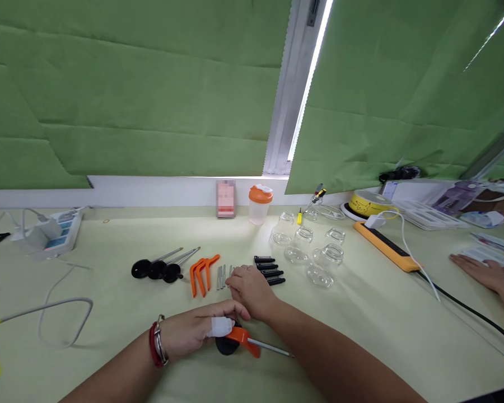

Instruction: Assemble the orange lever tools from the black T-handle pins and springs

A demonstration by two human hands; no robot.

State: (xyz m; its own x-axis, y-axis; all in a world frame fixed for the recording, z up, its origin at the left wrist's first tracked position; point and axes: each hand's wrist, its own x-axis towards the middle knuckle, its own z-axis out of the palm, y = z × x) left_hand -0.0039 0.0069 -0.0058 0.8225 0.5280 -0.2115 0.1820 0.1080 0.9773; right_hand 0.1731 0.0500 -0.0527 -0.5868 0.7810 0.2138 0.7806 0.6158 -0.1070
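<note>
My left hand (201, 326), its thumb wrapped in white tape, rests over a black round part (227, 345) with an orange handle (244, 338) and a metal rod (271, 347) pointing right. Its fingers curve over that part. My right hand (248, 288) reaches past it to the small metal screws (221, 277), its fingertips bent down at them; whether it pinches one is hidden. Just right of this hand lie several black ribbed pieces (269, 271). Left of the screws are orange handles (201, 271), and farther left black discs with metal rods (157, 268).
Several clear glass jars (302, 246) stand right of centre. An orange-lidded cup (260, 204) and a phone (225, 199) are at the back. An orange power strip (386, 246), cables and another person's hands (483, 271) are at right; a white power strip (65, 232) is at left.
</note>
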